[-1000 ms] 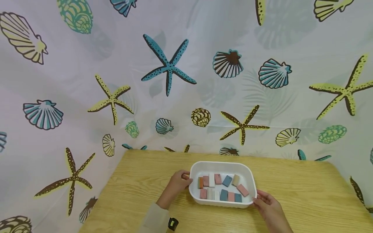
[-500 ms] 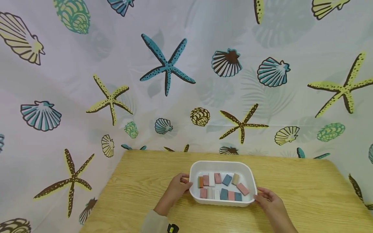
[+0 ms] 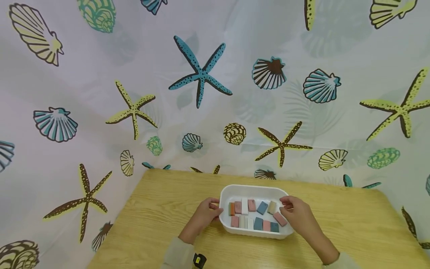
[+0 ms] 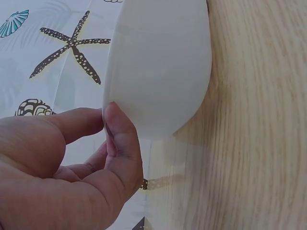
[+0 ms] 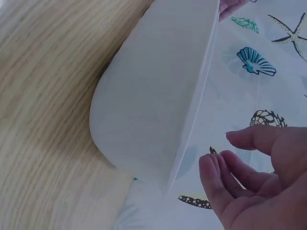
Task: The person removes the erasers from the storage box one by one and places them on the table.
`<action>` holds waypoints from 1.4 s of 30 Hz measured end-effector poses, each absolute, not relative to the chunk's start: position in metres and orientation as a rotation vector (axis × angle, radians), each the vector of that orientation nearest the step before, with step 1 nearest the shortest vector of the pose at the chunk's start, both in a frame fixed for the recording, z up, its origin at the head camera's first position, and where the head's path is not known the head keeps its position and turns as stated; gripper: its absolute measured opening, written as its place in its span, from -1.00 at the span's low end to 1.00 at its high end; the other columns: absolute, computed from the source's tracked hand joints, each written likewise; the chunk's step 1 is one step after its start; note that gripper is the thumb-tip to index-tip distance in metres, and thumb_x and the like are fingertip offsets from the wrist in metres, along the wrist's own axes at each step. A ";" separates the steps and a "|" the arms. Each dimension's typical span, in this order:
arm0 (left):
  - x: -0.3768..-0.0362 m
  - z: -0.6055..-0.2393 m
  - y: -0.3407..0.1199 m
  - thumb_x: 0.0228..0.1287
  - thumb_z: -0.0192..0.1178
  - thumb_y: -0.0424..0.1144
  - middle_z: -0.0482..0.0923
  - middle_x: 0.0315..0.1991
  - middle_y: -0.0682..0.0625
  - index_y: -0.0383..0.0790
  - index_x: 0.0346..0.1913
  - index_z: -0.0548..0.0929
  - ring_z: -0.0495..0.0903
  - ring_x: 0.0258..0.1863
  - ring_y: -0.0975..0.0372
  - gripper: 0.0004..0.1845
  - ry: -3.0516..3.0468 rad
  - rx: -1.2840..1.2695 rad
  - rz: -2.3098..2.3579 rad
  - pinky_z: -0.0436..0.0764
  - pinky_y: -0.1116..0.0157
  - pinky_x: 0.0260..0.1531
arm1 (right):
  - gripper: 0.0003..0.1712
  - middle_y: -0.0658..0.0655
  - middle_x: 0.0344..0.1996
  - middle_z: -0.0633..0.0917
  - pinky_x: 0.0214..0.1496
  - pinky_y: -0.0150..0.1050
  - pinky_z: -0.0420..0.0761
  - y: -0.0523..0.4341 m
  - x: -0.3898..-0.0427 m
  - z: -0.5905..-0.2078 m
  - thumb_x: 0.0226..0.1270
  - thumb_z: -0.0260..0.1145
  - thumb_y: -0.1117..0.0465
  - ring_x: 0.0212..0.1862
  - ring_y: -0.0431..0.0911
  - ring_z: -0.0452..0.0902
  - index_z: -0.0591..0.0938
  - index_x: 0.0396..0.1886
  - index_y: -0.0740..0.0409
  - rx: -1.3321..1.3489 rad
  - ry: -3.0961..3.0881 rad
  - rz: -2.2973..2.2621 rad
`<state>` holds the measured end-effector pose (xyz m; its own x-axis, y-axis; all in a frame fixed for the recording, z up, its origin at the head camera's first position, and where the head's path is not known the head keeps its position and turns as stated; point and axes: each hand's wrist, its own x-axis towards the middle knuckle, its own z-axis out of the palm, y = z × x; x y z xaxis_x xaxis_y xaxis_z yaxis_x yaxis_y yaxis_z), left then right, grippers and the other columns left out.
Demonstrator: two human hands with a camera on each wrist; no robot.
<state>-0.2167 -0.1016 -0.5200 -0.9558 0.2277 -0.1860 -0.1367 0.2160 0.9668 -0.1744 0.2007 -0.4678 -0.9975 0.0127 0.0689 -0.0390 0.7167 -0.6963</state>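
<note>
A white plastic tray [image 3: 226,194] sits on the wooden table and holds several small blocks in pink, blue, white, beige and orange. My left hand [image 3: 215,209] grips the tray's left rim; in the left wrist view its thumb [image 4: 120,139] presses on the tray's outer wall [image 4: 158,62]. My right hand [image 3: 285,209] hovers over the right side of the tray, its fingers loosely curled above a pink block [image 3: 280,219] and a beige block [image 3: 271,207]. The right wrist view has the right hand [image 5: 230,153] holding nothing, just past the tray's rim [image 5: 192,120].
The wooden table [image 3: 161,209] spreads to both sides of the tray. A white curtain [image 3: 201,142] printed with starfish and shells hangs close behind the table's far edge and to the left. A small black device [image 3: 199,259] sits on my left wrist.
My right hand has left the tray's front right corner and moved up over the tray's right side. My left hand stays on the left rim.
</note>
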 end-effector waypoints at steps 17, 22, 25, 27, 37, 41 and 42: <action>-0.216 -0.525 -0.102 0.25 0.18 -0.40 0.43 -0.26 -0.16 -0.50 0.04 0.42 0.54 -0.36 0.14 -0.65 2.148 0.053 1.827 0.63 0.14 -0.27 | -0.75 0.13 -0.41 0.61 -0.29 -0.10 0.57 0.181 -0.198 -0.500 0.10 0.31 0.31 -0.36 -0.07 0.50 0.58 -0.26 0.42 0.076 -3.107 0.842; -0.216 -0.524 -0.102 0.25 0.18 -0.39 0.43 -0.27 -0.15 -0.50 0.04 0.42 0.54 -0.36 0.12 -0.65 2.153 0.055 1.840 0.63 0.14 -0.28 | -0.84 0.09 -0.52 0.55 -0.42 -0.14 0.49 0.182 -0.200 -0.504 0.11 0.28 0.31 -0.49 -0.09 0.39 0.55 -0.41 0.36 0.098 -3.108 0.784; -0.215 -0.521 -0.101 0.26 0.16 -0.41 0.44 -0.27 -0.17 -0.53 0.04 0.41 0.54 -0.34 0.08 -0.65 2.152 0.061 1.848 0.63 0.12 -0.28 | -0.89 0.08 -0.58 0.52 -0.50 -0.19 0.45 0.181 -0.202 -0.506 0.09 0.27 0.34 -0.53 -0.10 0.36 0.52 -0.50 0.32 0.121 -3.121 0.706; -0.216 -0.523 -0.101 0.25 0.17 -0.41 0.44 -0.27 -0.16 -0.52 0.04 0.42 0.54 -0.35 0.09 -0.66 2.154 0.061 1.850 0.63 0.12 -0.28 | -0.90 0.06 -0.62 0.48 -0.56 -0.22 0.40 0.180 -0.203 -0.508 0.06 0.26 0.38 -0.56 -0.10 0.35 0.50 -0.55 0.28 0.124 -3.138 0.647; -0.220 -0.527 -0.097 0.25 0.17 -0.40 0.43 -0.27 -0.15 -0.50 0.03 0.43 0.55 -0.33 0.09 -0.67 2.145 0.030 1.852 0.63 0.13 -0.26 | -0.89 0.09 -0.61 0.46 -0.57 -0.21 0.40 0.174 -0.200 -0.510 0.07 0.17 0.48 -0.56 -0.09 0.35 0.49 -0.56 0.26 0.139 -3.158 0.505; -0.220 -0.524 -0.096 0.25 0.17 -0.40 0.42 -0.27 -0.15 -0.50 0.04 0.42 0.55 -0.30 0.05 -0.65 2.144 0.025 1.854 0.63 0.13 -0.25 | -0.89 0.11 -0.61 0.49 -0.56 -0.20 0.42 0.174 -0.203 -0.510 0.12 0.15 0.48 -0.56 -0.08 0.36 0.50 -0.54 0.28 0.156 -3.147 0.462; -0.220 -0.523 -0.096 0.26 0.17 -0.40 0.42 -0.27 -0.16 -0.51 0.04 0.42 0.56 -0.30 0.04 -0.65 2.148 0.031 1.855 0.63 0.13 -0.25 | -0.90 0.11 -0.60 0.49 -0.55 -0.20 0.43 0.174 -0.204 -0.510 0.13 0.16 0.48 -0.56 -0.09 0.36 0.51 -0.53 0.28 0.152 -3.152 0.459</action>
<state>-0.2203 -0.0956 -0.5233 -0.9540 0.2118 -0.2122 -0.1791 0.1652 0.9699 -0.2036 0.1741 -0.5098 -0.9944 -0.1010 -0.0325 -0.0875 0.9541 -0.2864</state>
